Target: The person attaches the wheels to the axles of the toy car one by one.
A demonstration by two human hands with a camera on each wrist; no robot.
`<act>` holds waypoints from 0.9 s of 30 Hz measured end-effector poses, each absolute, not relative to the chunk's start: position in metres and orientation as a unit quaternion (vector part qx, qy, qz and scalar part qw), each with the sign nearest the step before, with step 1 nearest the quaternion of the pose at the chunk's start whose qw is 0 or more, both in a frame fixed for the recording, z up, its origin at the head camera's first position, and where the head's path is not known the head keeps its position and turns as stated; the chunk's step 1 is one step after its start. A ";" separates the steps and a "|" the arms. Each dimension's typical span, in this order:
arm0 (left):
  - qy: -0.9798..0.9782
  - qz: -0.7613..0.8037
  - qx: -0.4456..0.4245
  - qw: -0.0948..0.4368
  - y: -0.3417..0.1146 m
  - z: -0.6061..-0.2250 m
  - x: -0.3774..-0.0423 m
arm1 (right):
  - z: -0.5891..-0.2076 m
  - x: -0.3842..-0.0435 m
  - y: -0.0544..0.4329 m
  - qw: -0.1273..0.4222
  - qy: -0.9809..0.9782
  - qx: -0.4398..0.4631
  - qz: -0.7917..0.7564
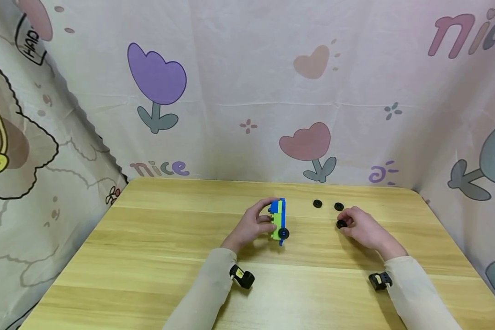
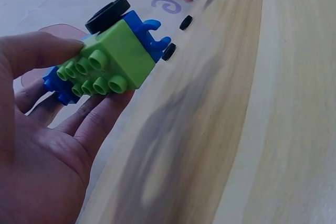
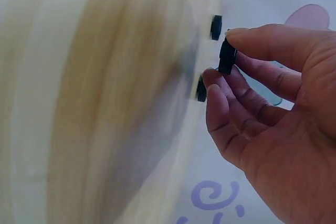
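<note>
1. Toy car (image 1: 278, 221) of green and blue blocks sat above the table (image 1: 148, 256) in our left hand (image 1: 251, 226), thumb and fingers curved round it
2. We saw one fitted wheel (image 1: 283, 233) near its five o'clock end
3. At its three o'clock, our right hand (image 1: 364, 230) pinched a loose wheel (image 1: 341, 224), with spare wheels (image 1: 317, 203) at ten and twelve o'clock from that
4. We judged the step to be collecting a wheel; next seemed to call for carrying it towards nine o'clock and pressing it on squarely
</note>
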State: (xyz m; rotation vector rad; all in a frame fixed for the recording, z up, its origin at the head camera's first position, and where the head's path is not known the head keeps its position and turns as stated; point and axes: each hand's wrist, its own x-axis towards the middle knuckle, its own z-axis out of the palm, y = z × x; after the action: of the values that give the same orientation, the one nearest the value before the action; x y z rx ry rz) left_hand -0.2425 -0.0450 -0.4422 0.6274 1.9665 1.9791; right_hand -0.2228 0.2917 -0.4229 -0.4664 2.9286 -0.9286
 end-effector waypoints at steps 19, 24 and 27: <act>0.688 0.673 0.228 0.148 -0.046 -0.443 -0.239 | -0.408 -0.208 0.271 -0.030 0.921 -0.175 -0.346; 0.687 0.674 0.226 0.148 -0.045 -0.442 -0.238 | -0.405 -0.207 0.266 -0.038 0.919 -0.189 -0.345; 0.686 0.675 0.225 0.152 -0.045 -0.442 -0.238 | -0.404 -0.206 0.263 -0.039 0.918 -0.193 -0.345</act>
State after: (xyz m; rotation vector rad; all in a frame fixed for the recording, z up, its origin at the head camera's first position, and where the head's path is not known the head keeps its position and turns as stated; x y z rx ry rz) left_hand -0.2381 -0.0451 -0.4416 0.6465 1.9680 1.9365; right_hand -0.2062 0.2629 -0.4041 -0.6222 2.9559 -1.1120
